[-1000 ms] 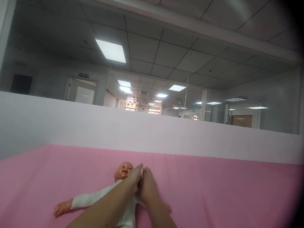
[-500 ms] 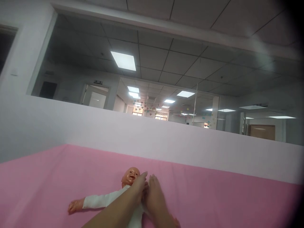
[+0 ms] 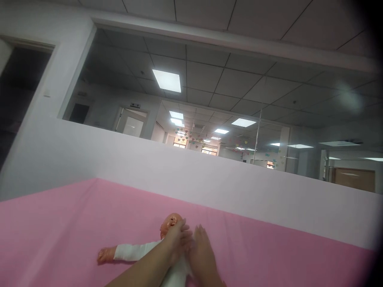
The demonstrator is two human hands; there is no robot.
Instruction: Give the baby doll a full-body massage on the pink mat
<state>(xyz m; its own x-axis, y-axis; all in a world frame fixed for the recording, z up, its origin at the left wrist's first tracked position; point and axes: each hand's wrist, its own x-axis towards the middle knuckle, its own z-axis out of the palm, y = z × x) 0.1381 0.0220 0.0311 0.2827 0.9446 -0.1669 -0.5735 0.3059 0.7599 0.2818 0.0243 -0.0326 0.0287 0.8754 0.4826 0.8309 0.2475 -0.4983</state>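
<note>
A baby doll (image 3: 134, 252) in a white long-sleeved garment lies on its back on the pink surface (image 3: 66, 235), one arm stretched out to the left. My left hand (image 3: 179, 241) is over the doll's upper body, its fingers apart and slightly bent, covering part of the doll's face. Beside it, my right hand (image 3: 203, 253) has its fingers extended along the doll's other side. The palms partly face each other with a small gap between the fingertips. Neither hand grips anything visible. My forearms and hands hide much of the doll's chest and its other arm.
A white wall (image 3: 143, 163) rises behind the pink surface, with a wide glass window (image 3: 206, 75) above it. Through the glass, lit ceiling panels and small hanging decorations show. A dark doorway (image 3: 22, 87) stands at the left.
The view has shifted, so the room and doll appear farther right. My hands have moved slightly apart at the fingertips, and my left hand now covers more of the doll's face.
</note>
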